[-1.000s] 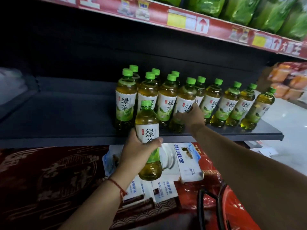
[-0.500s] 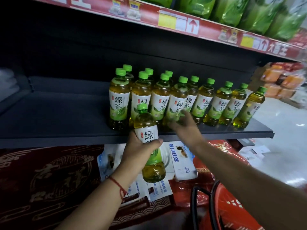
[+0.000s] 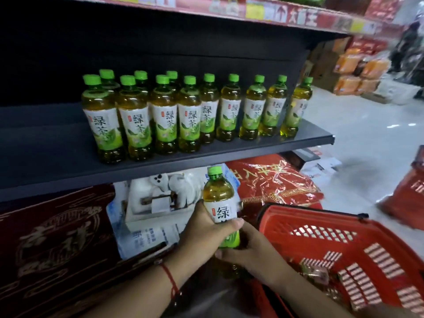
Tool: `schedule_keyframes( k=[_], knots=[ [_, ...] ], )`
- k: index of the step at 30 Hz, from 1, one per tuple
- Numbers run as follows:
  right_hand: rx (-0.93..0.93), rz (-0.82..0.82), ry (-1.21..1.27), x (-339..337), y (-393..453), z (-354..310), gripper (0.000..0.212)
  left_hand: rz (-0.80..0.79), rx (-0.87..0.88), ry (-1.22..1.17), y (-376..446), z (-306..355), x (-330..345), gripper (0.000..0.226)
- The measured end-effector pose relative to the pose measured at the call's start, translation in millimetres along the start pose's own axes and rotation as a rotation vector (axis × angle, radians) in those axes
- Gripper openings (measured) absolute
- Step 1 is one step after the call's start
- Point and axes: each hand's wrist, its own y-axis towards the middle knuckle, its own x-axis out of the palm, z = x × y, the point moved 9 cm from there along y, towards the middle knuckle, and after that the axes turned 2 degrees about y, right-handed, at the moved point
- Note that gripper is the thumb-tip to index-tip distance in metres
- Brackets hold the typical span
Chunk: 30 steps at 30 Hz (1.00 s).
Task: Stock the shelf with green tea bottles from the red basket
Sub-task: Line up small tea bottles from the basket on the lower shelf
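Several green tea bottles (image 3: 190, 115) with green caps stand in rows on the dark shelf (image 3: 46, 157), filling its right part. Below the shelf edge I hold one more green tea bottle (image 3: 219, 198) upright. My left hand (image 3: 204, 235) wraps around its label. My right hand (image 3: 250, 251) grips its lower part from the right. The red basket (image 3: 344, 228) sits at the lower right, just beside my right hand, its inside mostly bare red mesh.
The shelf's left half holds no bottles. Beneath it lie white-and-blue boxes (image 3: 149, 203), a red foil pack (image 3: 275, 180) and a dark red patterned item (image 3: 52, 237). A second red basket (image 3: 410, 191) stands on the floor at right. A red price strip (image 3: 275, 12) runs overhead.
My right hand left the shelf row and came down onto the held bottle's base. The bottle dropped lower, toward the basket. The view swung right and down, bringing the basket into sight.
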Motion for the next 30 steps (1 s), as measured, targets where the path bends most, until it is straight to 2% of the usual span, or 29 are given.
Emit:
schedule_keyframes(
  k=[2, 6, 9, 13, 16, 18, 22, 26, 30],
  knots=[
    [0.007, 0.019, -0.037, -10, 2, 10, 0.061, 0.009, -0.001, 0.018, -2, -3, 9, 0.058],
    [0.019, 0.033, -0.023, -20, 10, 15, 0.06, 0.036, 0.013, 0.107, -1, 2, 10, 0.052],
    [0.01, 0.022, -0.026, -21, 16, 15, 0.058, -0.017, 0.02, 0.218, -1, 9, 7, 0.05],
    [-0.016, 0.064, 0.055, -26, 23, 11, 0.062, -0.065, 0.109, 0.575, -1, 30, -7, 0.05],
    [-0.041, 0.083, 0.065, -33, 30, -1, 0.063, 0.026, 0.303, 0.909, 3, 48, -22, 0.065],
    [-0.054, 0.088, 0.064, -40, 38, -14, 0.061, 0.105, 0.395, 1.04, 3, 59, -30, 0.079],
    [-0.114, 0.107, 0.039, -55, 73, -56, 0.049, 0.194, 0.467, 1.09, 9, 74, -45, 0.077],
    [-0.17, 0.207, 0.018, -69, 135, -96, 0.042, 0.148, 0.424, 1.155, 28, 72, -50, 0.071],
    [-0.175, 0.302, -0.08, -80, 210, -109, 0.048, 0.127, 0.421, 1.168, 45, 68, -46, 0.072]
  ],
)
